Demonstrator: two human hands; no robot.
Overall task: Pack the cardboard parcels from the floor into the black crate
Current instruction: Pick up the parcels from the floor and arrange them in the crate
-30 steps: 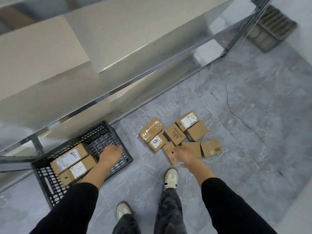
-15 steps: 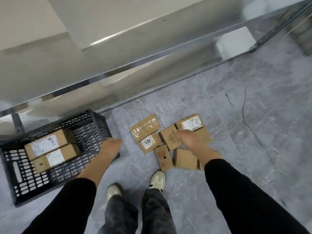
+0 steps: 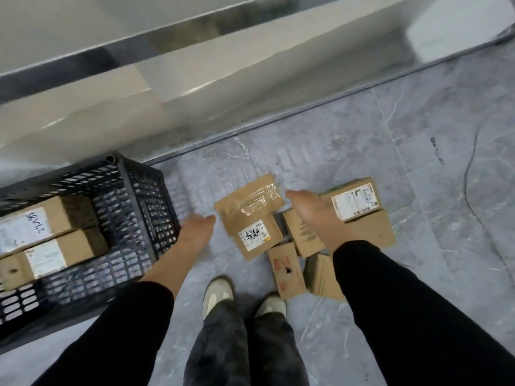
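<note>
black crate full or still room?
Partly filled. The black plastic lattice crate holds two long cardboard parcels side by side on the far side; bare lattice floor shows nearer the person.

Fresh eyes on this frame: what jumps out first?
The cluster of cardboard parcels on the grey floor at centre, with the right hand reaching over them and the left hand beside them, both empty. Then the black crate at left, already holding two labelled parcels side by side. A metal shelf runs behind.
</note>
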